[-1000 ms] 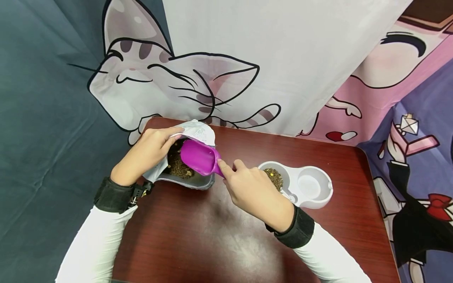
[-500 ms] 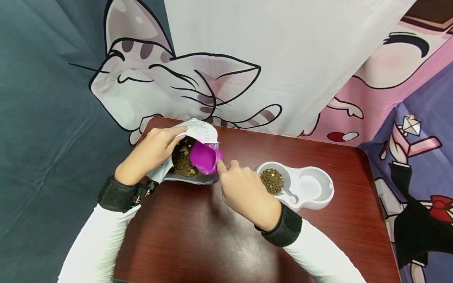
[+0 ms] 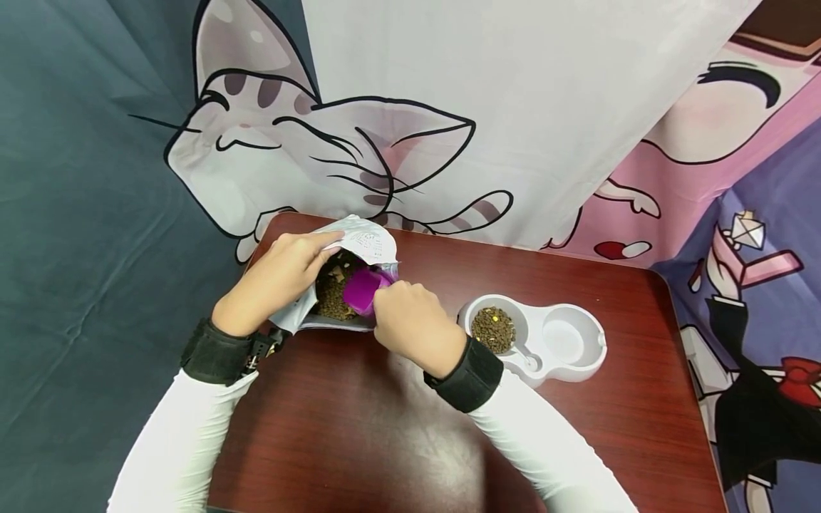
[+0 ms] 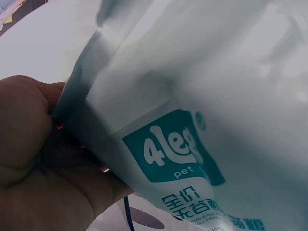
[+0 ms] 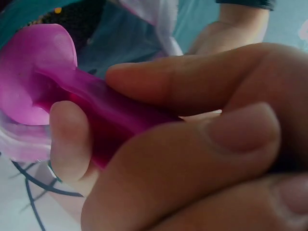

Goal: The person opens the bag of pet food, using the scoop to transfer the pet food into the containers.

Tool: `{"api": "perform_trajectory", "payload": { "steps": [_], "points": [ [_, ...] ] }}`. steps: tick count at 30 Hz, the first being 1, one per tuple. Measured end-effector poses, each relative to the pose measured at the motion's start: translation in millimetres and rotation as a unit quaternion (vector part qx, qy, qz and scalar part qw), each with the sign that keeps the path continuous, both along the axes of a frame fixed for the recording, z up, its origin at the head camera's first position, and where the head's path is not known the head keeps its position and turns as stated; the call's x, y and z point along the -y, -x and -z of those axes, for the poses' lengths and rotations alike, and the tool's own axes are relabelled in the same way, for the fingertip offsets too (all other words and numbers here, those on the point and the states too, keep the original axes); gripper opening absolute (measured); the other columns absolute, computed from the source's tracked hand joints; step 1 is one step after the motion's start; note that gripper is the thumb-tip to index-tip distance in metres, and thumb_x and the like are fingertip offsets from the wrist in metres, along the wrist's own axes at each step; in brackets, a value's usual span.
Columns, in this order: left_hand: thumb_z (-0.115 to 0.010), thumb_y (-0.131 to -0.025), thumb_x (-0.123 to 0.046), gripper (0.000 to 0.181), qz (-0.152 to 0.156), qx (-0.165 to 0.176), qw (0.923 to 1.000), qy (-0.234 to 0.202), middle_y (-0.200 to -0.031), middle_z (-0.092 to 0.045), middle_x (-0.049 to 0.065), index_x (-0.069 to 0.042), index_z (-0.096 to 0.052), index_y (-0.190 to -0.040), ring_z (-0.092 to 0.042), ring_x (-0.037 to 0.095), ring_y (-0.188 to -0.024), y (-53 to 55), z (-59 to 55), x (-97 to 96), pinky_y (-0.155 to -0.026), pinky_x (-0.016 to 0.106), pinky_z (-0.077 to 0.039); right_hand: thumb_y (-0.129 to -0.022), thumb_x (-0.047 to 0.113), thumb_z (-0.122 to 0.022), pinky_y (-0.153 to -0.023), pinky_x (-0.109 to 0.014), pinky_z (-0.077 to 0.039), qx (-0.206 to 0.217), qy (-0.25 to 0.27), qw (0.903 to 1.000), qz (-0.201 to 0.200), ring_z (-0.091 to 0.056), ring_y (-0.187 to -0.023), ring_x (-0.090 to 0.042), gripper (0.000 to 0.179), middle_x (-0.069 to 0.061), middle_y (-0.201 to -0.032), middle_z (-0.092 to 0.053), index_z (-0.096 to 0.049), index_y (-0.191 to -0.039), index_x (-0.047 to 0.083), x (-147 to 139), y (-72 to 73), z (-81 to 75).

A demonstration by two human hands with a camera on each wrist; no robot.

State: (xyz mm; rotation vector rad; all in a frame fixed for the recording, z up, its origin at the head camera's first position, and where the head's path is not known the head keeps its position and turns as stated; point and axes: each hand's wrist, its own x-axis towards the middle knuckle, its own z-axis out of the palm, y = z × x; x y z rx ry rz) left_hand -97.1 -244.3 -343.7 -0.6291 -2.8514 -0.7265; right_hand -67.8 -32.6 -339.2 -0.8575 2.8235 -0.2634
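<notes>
My left hand (image 3: 282,271) pinches the upper edge of a pale pet food bag (image 3: 362,239), holding its mouth apart. In the left wrist view the bag's printed side (image 4: 173,144) fills most of the picture. Brown kibble (image 3: 333,292) shows inside the opening. A purple scoop (image 3: 361,291) dips into the bag's mouth at the right side, its bowl tilted down toward the kibble. My right hand (image 3: 413,324) grips the scoop's handle; in the right wrist view the fingers wrap the purple handle (image 5: 130,106) just behind the bowl.
To the right on the red-brown table (image 3: 359,420) stands a white double bowl (image 3: 593,360). Kibble (image 3: 492,329) lies in its left compartment. A curtain printed with cartoon cats (image 3: 410,157) hangs behind the table's back edge.
My right hand has moved left and turned, taking the scoop's bowl from lying flat over the opening to tilted down inside it. My left hand has stayed on the bag, shifting slightly right.
</notes>
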Motion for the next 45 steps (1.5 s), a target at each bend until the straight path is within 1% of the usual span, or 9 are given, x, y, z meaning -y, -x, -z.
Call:
{"api": "perform_trajectory", "payload": {
  "steps": [8, 14, 19, 24, 29, 31, 37, 42, 45],
  "points": [
    [-0.055, -0.098, -0.009, 0.032, 0.006, 0.016, 0.9998, 0.007, -0.127, -0.063, 0.025, 0.002, -0.062, -0.128, -0.057, 0.036, -0.117, 1.4, -0.5, -3.8, -0.096, 0.056, -0.048, -0.083, 0.015, -0.061, -0.052, -0.045, -0.055, 0.053, -0.003, 0.9981, 0.031, -0.062, -0.061, -0.028, 0.02, -0.008, -0.074, -0.064, -0.057, -0.064, 0.013, 12, 14.7, 13.5],
    [-0.056, -0.098, -0.008, 0.033, 0.01, 0.019, 0.9997, 0.01, -0.127, -0.063, 0.025, 0.003, -0.061, -0.128, -0.057, 0.037, -0.118, 2.4, 0.1, -4.7, -0.096, 0.056, -0.048, -0.087, 0.017, -0.058, -0.054, -0.045, -0.055, 0.062, 0.013, 0.9974, 0.034, -0.063, -0.062, -0.027, 0.022, -0.008, -0.073, -0.064, -0.056, -0.065, 0.014, 15, 21.1, 26.1],
    [-0.056, -0.098, -0.009, 0.032, 0.018, 0.013, 0.9997, 0.013, -0.125, -0.064, 0.025, 0.004, -0.062, -0.127, -0.058, 0.037, -0.116, 2.8, 1.6, -5.5, -0.095, 0.056, -0.048, -0.09, 0.019, -0.057, -0.055, -0.046, -0.056, 0.032, 0.039, 0.9986, 0.018, -0.064, -0.062, -0.028, 0.021, -0.009, -0.072, -0.064, -0.058, -0.07, 0.012, 18, 22.4, 39.9],
    [-0.056, -0.098, -0.01, 0.032, 0.02, 0.01, 0.9997, 0.011, -0.124, -0.065, 0.024, 0.004, -0.062, -0.126, -0.059, 0.037, -0.114, 2.4, 2.4, -6.5, -0.094, 0.055, -0.049, -0.092, 0.02, -0.056, -0.054, -0.046, -0.057, -0.009, 0.064, 0.9979, 0.006, -0.065, -0.062, -0.03, 0.016, -0.01, -0.074, -0.065, -0.061, -0.081, 0.008, 24, 24.6, 54.4],
    [-0.057, -0.098, -0.01, 0.032, 0.024, 0.005, 0.9997, 0.004, -0.124, -0.065, 0.024, 0.004, -0.063, -0.125, -0.059, 0.036, -0.114, 2.6, 3.4, -7.2, -0.094, 0.054, -0.049, -0.091, 0.019, -0.059, -0.055, -0.045, -0.058, -0.056, 0.084, 0.9949, 0.0, -0.067, -0.066, -0.031, 0.014, -0.011, -0.076, -0.067, -0.063, -0.089, 0.006, 29, 28.3, 68.9],
    [-0.057, -0.097, -0.01, 0.032, 0.025, 0.004, 0.9997, -0.001, -0.124, -0.065, 0.024, 0.003, -0.063, -0.125, -0.06, 0.035, -0.113, 2.7, 3.6, -6.8, -0.093, 0.054, -0.05, -0.09, 0.018, -0.06, -0.056, -0.045, -0.058, -0.066, 0.09, 0.9937, -0.003, -0.068, -0.067, -0.031, 0.014, -0.011, -0.077, -0.067, -0.064, -0.09, 0.005, 31, 29.7, 72.8],
    [-0.057, -0.097, -0.008, 0.031, 0.023, 0.001, 0.9997, -0.003, -0.123, -0.065, 0.024, 0.003, -0.064, -0.125, -0.06, 0.035, -0.112, 3.2, 3.2, -4.9, -0.093, 0.054, -0.05, -0.09, 0.018, -0.062, -0.06, -0.045, -0.059, -0.069, 0.108, 0.9918, -0.005, -0.069, -0.073, -0.03, 0.015, -0.011, -0.08, -0.07, -0.066, -0.094, 0.005, 37, 33.6, 82.1],
    [-0.057, -0.097, -0.011, 0.032, 0.023, 0.003, 0.9997, 0.006, -0.123, -0.066, 0.023, 0.002, -0.064, -0.125, -0.059, 0.036, -0.114, 1.9, 4.2, -5.8, -0.095, 0.054, -0.049, -0.092, 0.02, -0.06, -0.064, -0.045, -0.059, -0.048, 0.124, 0.9911, 0.009, -0.07, -0.079, -0.03, 0.017, -0.013, -0.085, -0.072, -0.066, -0.1, 0.006, 43, 35.6, 92.4],
    [-0.056, -0.098, -0.011, 0.032, 0.022, 0.001, 0.9997, 0.007, -0.124, -0.066, 0.023, 0.003, -0.063, -0.126, -0.059, 0.036, -0.115, 1.9, 5.1, -5.9, -0.096, 0.054, -0.048, -0.093, 0.02, -0.06, -0.064, -0.046, -0.059, -0.044, 0.135, 0.9898, 0.016, -0.07, -0.08, -0.031, 0.017, -0.014, -0.085, -0.072, -0.065, -0.101, 0.006, 46, 35.9, 97.0]
  ]
}}
